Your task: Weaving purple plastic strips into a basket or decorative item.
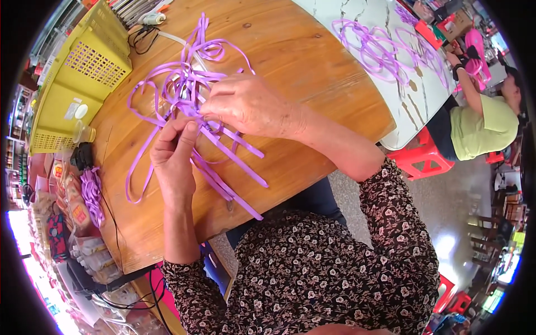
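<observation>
A loose pile of flat purple ribbon straps (162, 71) lies looped on the wooden table (301, 61), with a few shiny bits showing in its middle. My left hand (176, 146) pinches a purple strap between thumb and forefinger at the near side of the pile. Right beside it, my right hand (248, 106) reaches in from the right, its fingers closed on the straps at the same bunch. Several strap ends (240, 162) trail from under my hands toward the table's near edge. The exact spot where the fingertips meet is partly hidden.
A yellow plastic basket (84, 72) stands at the left edge, a small clear cup (84, 133) beside it. More purple straps (379, 50) lie on a white marbled table (385, 106) at right. There a person in a yellow-green top (483, 125) sits near a red stool (419, 159).
</observation>
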Tool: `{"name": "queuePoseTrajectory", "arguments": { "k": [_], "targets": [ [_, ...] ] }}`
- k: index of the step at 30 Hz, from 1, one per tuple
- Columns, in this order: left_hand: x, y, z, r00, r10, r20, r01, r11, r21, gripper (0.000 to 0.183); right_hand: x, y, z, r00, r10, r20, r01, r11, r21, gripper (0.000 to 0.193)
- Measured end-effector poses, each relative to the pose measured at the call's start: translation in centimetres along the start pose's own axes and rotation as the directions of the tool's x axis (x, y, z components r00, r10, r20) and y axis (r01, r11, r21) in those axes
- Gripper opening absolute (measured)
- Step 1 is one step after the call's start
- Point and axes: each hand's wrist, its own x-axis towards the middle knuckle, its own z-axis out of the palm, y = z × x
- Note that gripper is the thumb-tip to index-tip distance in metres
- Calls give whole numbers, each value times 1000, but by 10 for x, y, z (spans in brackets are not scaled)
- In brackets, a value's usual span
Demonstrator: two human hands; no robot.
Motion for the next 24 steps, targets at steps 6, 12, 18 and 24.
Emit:
{"name": "queuePoseTrajectory", "arguments": {
  "k": [6, 12, 18, 24],
  "targets": [
    [3, -3, -7, 999, -37, -21, 38, 999, 16, 6, -3, -1, 5, 995, 32, 96, -32, 999, 1, 18],
    [2, -7, -6, 995, 95, 0, -94, 986, 137, 4, -4, -5, -1, 992, 76, 98, -80, 996, 36, 19],
    [2, -5, -5, 986, 168, -11, -162, 965, 208, 3, 2, -5, -6, 967, 204, 151, -245, 903, 354, 14],
    [7, -12, -9, 975, 224, -5, -214, 940, 264, 4, 2, -5, -5, 846, 323, 423, -524, 645, 556, 10]
  ]
}}
